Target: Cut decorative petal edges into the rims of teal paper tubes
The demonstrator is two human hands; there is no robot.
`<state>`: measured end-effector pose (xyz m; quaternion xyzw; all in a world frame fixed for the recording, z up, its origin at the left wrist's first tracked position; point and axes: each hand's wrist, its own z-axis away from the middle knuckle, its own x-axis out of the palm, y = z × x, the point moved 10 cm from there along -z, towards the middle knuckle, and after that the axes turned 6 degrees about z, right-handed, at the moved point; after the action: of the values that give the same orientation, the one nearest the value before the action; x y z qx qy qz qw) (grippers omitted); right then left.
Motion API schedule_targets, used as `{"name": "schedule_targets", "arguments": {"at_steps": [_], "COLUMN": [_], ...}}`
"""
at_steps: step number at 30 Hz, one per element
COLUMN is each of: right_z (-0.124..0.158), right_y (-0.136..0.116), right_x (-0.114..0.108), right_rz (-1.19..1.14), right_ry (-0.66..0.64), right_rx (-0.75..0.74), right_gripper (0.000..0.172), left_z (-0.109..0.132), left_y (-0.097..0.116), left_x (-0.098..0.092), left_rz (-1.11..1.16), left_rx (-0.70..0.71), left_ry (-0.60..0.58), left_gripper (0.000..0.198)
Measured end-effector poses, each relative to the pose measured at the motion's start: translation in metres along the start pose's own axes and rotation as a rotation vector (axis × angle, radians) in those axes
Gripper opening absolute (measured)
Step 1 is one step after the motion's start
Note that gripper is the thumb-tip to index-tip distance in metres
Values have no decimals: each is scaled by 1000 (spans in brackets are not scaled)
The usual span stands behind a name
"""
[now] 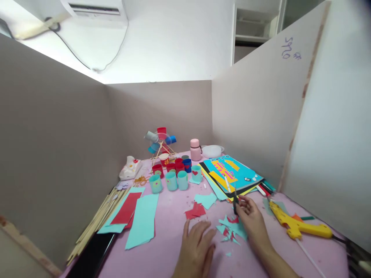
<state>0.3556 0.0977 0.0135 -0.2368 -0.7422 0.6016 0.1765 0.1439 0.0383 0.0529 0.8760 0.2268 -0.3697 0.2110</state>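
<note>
My left hand (197,247) lies low over the table with its fingers spread, just in front of some red paper scraps (196,211). It is open, and nothing shows in it. In my right hand (251,218) are black-handled scissors (235,204), their blades pointing away from me toward the stacked paper pads. Under and beside that hand is a heap of turquoise and red paper offcuts (230,230). A larger turquoise scrap (206,200) lies beyond the red ones. Farther back stand turquoise paper cups (171,181), one of them with a red heart (196,173).
On the left are turquoise paper strips (143,220), wooden sticks (92,220) and a black phone (92,255). A yellow glue gun (301,226) lies right. Behind are a paper-cup wheel model (161,142), a pink bottle (195,150) and a blue pad (246,173). Partitions enclose the table.
</note>
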Motion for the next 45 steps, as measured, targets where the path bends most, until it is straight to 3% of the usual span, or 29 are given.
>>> {"name": "schedule_targets", "arguments": {"at_steps": [9, 13, 17, 21, 24, 25, 26, 27, 28, 30, 31, 33, 35, 36, 40, 43, 45], "right_z": [17, 18, 23, 41, 65, 75, 89, 90, 77, 39, 31, 40, 68, 76, 83, 108, 112], "right_y": [-10, -12, -19, -46, -90, -105, -116, -134, -154, -178, -177, -158, -139, -131, -102, -96, -99], "right_x": [28, 34, 40, 46, 65, 75, 88, 90, 82, 50, 45, 63, 82, 85, 86, 111, 122], "right_rz": [392, 506, 608, 681, 653, 611, 513, 411, 316, 151, 152, 208, 199, 193, 322, 407, 400], "right_ry": [-205, -272, -310, -319, -531, -686, -929, -990, -888, -510, -465, -710, -1005, -1044, -870, -1075, -1101], "right_rx": [-228, -305, -376, -426, -465, -460, -403, -373, -350, -270, -230, -132, -100, -104, -84, -138, -181], "right_gripper": [29, 20, 12, 17, 15, 14, 13, 13, 17, 28, 31, 31, 34, 35, 32, 19, 15], "left_z": [-1, 1, 3, 3, 1, 1, 1, 0, 0, 0, 0, 0, 0, 0, -2, -4, -3], "left_y": [-27, -23, -9, -3, -8, -10, -11, -12, -12, -11, -10, -10, -12, -14, -14, -6, 1], "left_x": [-46, -50, -47, -43, -41, -40, -39, -37, -35, -30, -28, -26, -26, -27, -31, -35, -38], "left_rz": [56, 26, 5, -5, -12, -14, -15, -15, -12, -2, 4, 15, 23, 28, 57, 92, 118], "left_rx": [-151, -157, -50, -1, -44, -61, -75, -83, -86, -76, -66, -48, -42, -44, -33, 16, 59], "left_ry": [179, 215, 261, 229, 162, 143, 124, 105, 88, 61, 53, 56, 71, 80, 123, 173, 222], "left_gripper": [10, 24, 31, 32, 30, 30, 29, 28, 27, 27, 27, 26, 25, 25, 30, 47, 55]}}
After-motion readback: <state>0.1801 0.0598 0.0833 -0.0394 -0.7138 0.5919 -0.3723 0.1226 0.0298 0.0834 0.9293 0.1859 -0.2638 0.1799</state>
